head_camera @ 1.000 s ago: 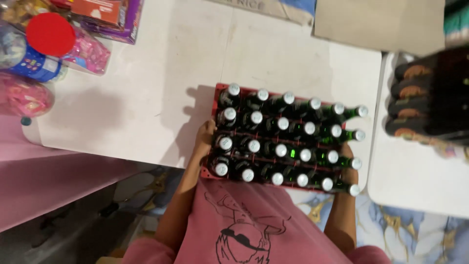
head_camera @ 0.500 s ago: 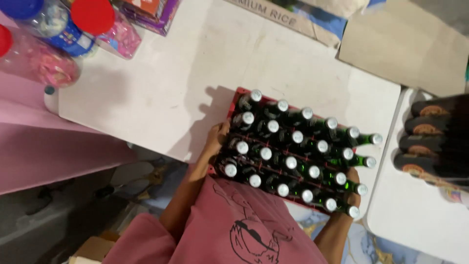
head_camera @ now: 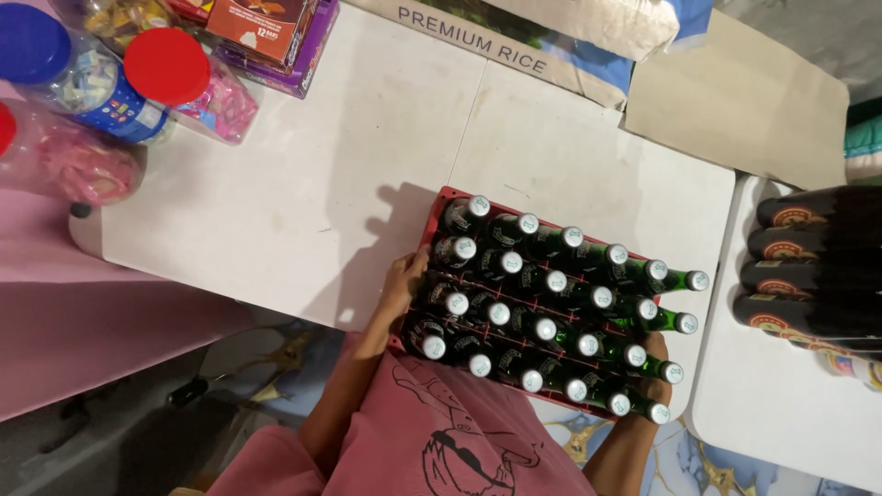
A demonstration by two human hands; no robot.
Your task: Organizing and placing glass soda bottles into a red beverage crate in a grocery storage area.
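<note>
**A:** Okay, head view. Red crate [head_camera: 432, 241] of green glass bottles [head_camera: 551, 280] with silver caps sits on the white desk [head_camera: 303, 184], at its near edge, partly overhanging toward the person.

**B:** Hands?

**A:** Left hand [head_camera: 401, 285] is on the crate's left end wall, fingers wrapped over the rim, clamped on it. Right hand [head_camera: 656, 354] is at the crate's right end, mostly hidden behind bottle necks; looks like it grips that wall, but I can't tell how its fingers sit.

**B:** Crate flat or lifted?

**A:** Can't tell for sure. It casts a shadow on the desk just left of it. Bottles all upright, four rows, every slot I can see is full.

**B:** Surroundings?

**A:** Far left on the desk: clear plastic jars, one with a red lid [head_camera: 166, 65], one with a blue lid [head_camera: 33, 42], well apart from the crate. A purple box [head_camera: 303, 55] next to them. Flat cardboard [head_camera: 735, 101] at the far right corner. Dark brown bottles [head_camera: 808, 266] lie stacked on a second white surface to the right. Person wears a pink printed shirt [head_camera: 441, 441].
</note>
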